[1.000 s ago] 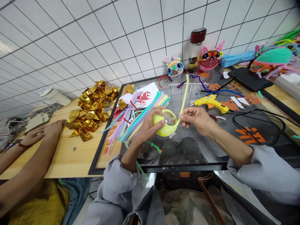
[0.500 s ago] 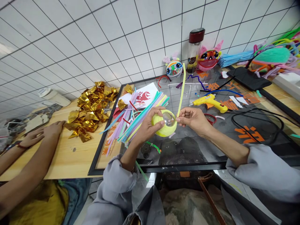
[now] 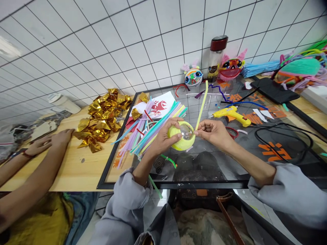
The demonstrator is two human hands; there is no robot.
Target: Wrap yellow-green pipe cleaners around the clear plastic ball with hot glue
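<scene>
A clear round ball wrapped in yellow pipe cleaner (image 3: 182, 144) is held above the dark board, its transparent middle uncovered. My left hand (image 3: 168, 136) grips it from the left, thumb across the front and fingers over the top. At its right side, my right hand (image 3: 211, 133) pinches a yellow pipe cleaner (image 3: 203, 105) between thumb and fingertips. The strip's free end stands up and leans slightly right. Beneath and left of the ball lies a bundle of pastel pipe cleaners (image 3: 155, 127), partly hidden by my left hand.
A yellow glue gun (image 3: 232, 115) with a black cord lies to the right. Two decorated animal heads, one white (image 3: 193, 76) and one pink (image 3: 231, 68), stand by a lidded bottle (image 3: 216, 61). Gold foil (image 3: 104, 119) and another person's hands (image 3: 51, 143) are at left.
The yellow strip's upright end has tilted further right and sits lower. Both hands keep their hold on the ball and strip; the whole view has shifted slightly.
</scene>
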